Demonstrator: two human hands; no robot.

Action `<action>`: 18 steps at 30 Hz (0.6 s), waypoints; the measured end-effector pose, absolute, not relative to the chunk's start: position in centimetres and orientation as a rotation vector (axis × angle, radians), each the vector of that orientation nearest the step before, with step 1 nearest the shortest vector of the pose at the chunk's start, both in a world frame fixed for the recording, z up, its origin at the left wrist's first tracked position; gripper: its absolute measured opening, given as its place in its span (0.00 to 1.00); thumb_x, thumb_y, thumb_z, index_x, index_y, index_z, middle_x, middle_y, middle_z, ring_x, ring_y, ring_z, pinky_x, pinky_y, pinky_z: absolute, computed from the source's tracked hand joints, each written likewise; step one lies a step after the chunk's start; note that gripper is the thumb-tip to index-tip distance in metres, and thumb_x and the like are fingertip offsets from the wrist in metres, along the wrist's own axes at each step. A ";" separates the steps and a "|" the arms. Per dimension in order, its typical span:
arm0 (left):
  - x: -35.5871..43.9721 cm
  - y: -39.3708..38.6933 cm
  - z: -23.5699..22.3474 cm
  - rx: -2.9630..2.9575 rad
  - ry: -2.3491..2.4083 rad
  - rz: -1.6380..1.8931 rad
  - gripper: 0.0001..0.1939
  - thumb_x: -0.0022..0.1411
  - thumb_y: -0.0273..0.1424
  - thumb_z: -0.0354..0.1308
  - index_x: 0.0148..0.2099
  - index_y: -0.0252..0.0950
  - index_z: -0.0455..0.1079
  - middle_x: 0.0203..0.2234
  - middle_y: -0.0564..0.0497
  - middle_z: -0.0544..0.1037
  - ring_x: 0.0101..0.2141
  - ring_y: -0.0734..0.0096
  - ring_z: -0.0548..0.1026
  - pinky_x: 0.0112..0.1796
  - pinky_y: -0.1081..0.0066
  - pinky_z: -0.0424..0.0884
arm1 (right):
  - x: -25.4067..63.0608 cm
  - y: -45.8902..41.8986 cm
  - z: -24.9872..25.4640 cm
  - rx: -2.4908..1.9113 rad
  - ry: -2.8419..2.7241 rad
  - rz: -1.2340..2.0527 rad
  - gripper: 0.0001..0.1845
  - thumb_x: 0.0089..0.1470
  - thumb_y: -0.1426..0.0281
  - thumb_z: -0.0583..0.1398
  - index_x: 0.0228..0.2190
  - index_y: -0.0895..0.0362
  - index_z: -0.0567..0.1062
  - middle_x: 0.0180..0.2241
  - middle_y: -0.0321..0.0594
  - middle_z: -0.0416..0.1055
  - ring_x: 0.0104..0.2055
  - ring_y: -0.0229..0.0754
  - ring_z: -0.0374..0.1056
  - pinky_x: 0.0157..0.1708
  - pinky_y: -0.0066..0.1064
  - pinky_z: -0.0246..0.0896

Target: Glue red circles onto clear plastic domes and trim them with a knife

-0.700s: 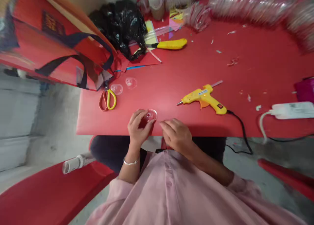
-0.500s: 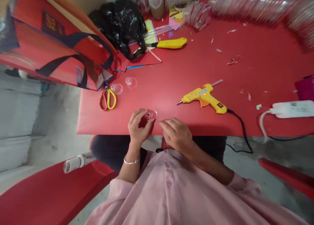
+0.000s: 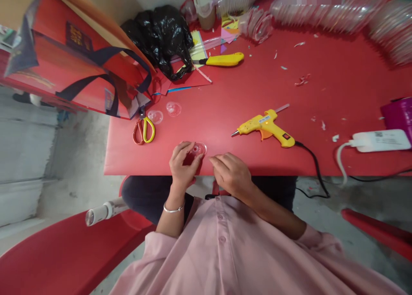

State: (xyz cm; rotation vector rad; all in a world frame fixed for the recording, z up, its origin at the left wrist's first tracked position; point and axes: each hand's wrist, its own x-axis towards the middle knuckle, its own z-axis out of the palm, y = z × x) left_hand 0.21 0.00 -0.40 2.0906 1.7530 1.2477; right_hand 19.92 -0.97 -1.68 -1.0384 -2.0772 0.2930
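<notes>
Left hand (image 3: 184, 162) pinches clear disc (image 3: 201, 148) at lower centre, right hand (image 3: 231, 170) just beside, fingers drawn together, contents indiscernible; slack grip could lose disc over near edge of counter (image 3: 209, 114), rightward sweep could strike glue gun (image 3: 267, 125), safer room lying toward frame centre.
</notes>
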 end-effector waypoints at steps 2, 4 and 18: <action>0.2 0.0 -0.5 2.085 1.760 1.244 0.18 0.61 0.32 0.71 0.53 0.39 0.78 0.45 0.45 0.81 0.47 0.62 0.80 0.51 0.57 0.77 | 19.9 -1.0 -1.8 -1.035 -2.069 0.275 0.15 0.64 0.79 0.56 0.49 0.60 0.77 0.39 0.45 0.80 0.38 0.45 0.73 0.43 0.39 0.70; 0.1 -0.1 -0.6 2.080 1.762 1.247 0.18 0.61 0.33 0.71 0.53 0.39 0.78 0.45 0.45 0.81 0.47 0.61 0.80 0.51 0.57 0.77 | 19.8 -1.1 -1.9 -1.037 -2.061 0.251 0.15 0.63 0.79 0.56 0.49 0.60 0.77 0.39 0.45 0.80 0.39 0.45 0.73 0.43 0.39 0.70; -0.3 0.0 -1.6 2.138 1.711 1.323 0.17 0.62 0.33 0.70 0.53 0.40 0.77 0.45 0.44 0.81 0.47 0.61 0.80 0.53 0.55 0.76 | 19.4 -1.2 -2.4 -1.064 -2.086 0.232 0.16 0.64 0.78 0.57 0.49 0.57 0.78 0.40 0.45 0.80 0.42 0.47 0.73 0.46 0.40 0.71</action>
